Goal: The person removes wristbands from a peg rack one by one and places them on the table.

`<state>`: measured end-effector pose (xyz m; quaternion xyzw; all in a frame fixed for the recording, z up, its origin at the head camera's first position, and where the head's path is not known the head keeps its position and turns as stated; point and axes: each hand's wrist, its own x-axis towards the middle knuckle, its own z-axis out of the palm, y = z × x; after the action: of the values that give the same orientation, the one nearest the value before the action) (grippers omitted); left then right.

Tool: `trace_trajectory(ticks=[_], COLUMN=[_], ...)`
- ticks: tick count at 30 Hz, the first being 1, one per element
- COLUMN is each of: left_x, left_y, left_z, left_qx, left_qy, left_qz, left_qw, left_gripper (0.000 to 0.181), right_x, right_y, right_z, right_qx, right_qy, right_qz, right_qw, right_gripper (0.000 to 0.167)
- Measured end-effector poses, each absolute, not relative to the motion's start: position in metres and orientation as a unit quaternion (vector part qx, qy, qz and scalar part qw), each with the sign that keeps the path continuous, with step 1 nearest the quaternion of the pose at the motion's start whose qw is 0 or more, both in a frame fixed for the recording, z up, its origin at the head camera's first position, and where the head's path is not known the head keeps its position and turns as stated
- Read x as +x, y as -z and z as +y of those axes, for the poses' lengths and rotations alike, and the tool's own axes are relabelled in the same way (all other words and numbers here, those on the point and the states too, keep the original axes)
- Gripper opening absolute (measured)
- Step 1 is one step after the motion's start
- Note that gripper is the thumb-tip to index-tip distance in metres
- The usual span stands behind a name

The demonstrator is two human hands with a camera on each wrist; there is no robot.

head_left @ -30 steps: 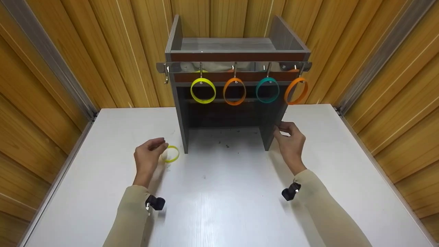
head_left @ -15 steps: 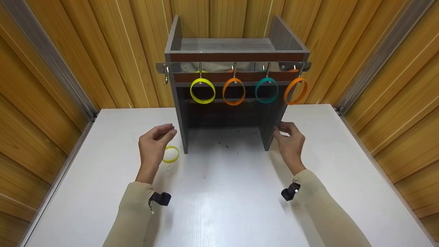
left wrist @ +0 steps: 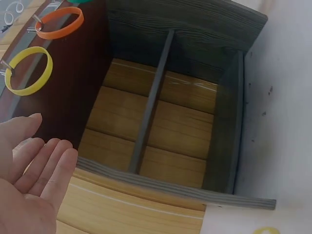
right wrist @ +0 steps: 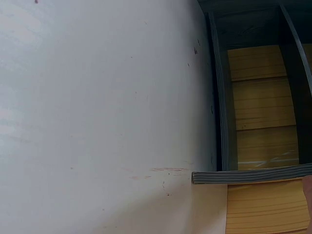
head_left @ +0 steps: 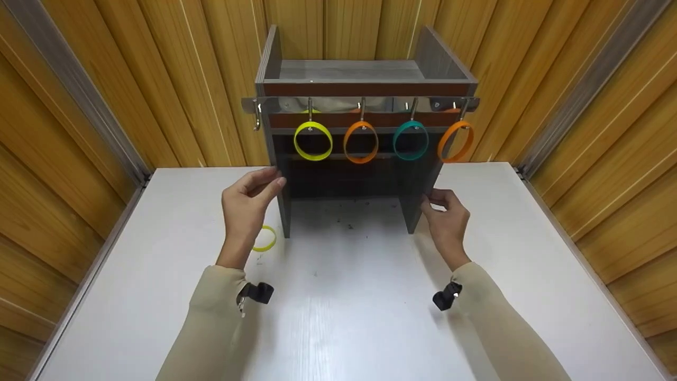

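Observation:
My left hand (head_left: pixel 246 203) is raised beside the left side panel of a grey wooden shelf (head_left: pixel 365 82). It holds nothing: its fingers (left wrist: pixel 51 170) lie extended in the left wrist view, with the thumb apart from them. My right hand (head_left: pixel 447 219) grips the front edge of the shelf's right side panel; only a sliver of it enters the right wrist view. A yellow wristband (head_left: pixel 272 241) lies on the table left of the shelf, partly behind my left wrist. From the hook rail hang a yellow wristband (head_left: pixel 329 148), orange ones and a teal wristband (head_left: pixel 395 143).
The metal hook rail (head_left: pixel 338 104) crosses the front of the shelf, and its leftmost hook (head_left: pixel 257 119) is bare. Small dark specks dot the white table (head_left: pixel 365 317). Wood-patterned walls (head_left: pixel 211 79) rise on three sides.
My left hand has moved away from the yellow wristband on the table, up and to the right beside the shelf's left panel. The right hand keeps its place.

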<state>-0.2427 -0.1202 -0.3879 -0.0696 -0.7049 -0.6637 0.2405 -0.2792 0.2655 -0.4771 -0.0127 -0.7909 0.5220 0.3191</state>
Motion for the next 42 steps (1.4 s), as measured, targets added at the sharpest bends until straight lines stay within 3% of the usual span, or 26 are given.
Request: trace_trajectory(ticks=[11, 26, 42], left_x=[-0.253, -0.259, -0.254], left_y=[0.363, 0.352, 0.342], left_z=[-0.106, -0.093, -0.092], left_qx=[-0.091, -0.090, -0.119], left_qy=[0.697, 0.739, 0.740], left_qz=[-0.667, -0.630, -0.618], left_qw=[0.247, 0.219, 0.236], left_gripper=[0.030, 0.031, 0.025], right_x=[-0.279, -0.279, -0.279], right_y=[0.477, 0.476, 0.474], right_z=[0.264, 0.262, 0.262], right_qx=[-0.004, -0.004, -0.011], right_qy=[-0.520, -0.515, -0.516], right_qz=[-0.790, -0.793, -0.795], right_qw=[0.325, 0.325, 0.318], right_gripper=[0.016, 0.015, 0.017])
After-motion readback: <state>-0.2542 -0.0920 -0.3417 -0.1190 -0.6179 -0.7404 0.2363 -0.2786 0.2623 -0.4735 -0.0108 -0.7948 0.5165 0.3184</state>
